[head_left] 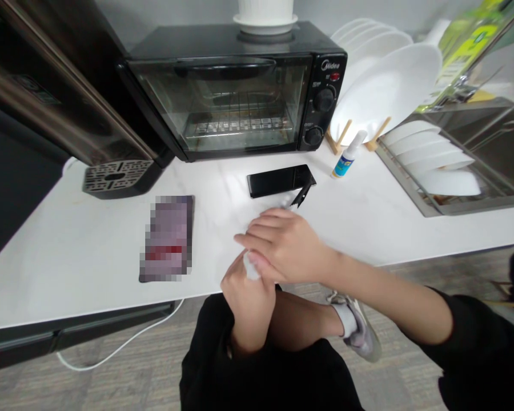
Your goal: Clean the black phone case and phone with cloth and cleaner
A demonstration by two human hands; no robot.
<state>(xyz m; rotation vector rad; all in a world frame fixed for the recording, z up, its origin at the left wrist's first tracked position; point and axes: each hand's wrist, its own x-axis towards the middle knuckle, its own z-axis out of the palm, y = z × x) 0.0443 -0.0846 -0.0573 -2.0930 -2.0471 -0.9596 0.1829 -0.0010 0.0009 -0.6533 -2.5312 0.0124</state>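
At the lower centre of the frame, the right hand [289, 248] lies across the left hand [251, 302], its fingers extended close together and its thumb pressed on a small white piece [252, 268] at the back of the left hand; whether it grips that piece I cannot tell. The left hand's fingers are mostly hidden beneath, so I cannot tell how they are set. Just beyond the right hand's fingers a narrow black object [302, 193] sticks out (what holds it is hidden), overlapping in view the right end of a black phone [276, 181] on the white surface [89, 251]. Left of the hands lies a dark-edged device [167, 240], its face blurred into blocks. A toaster oven [240, 105] fills the upper centre, with a white pot [265, 8] and saucer on top. Toward the upper right, large white plates [389, 80] stand in a wooden rack [340, 137], a small spray bottle [346, 157] just in front, and more white dishes [432, 151] sit at the sink [503, 123].
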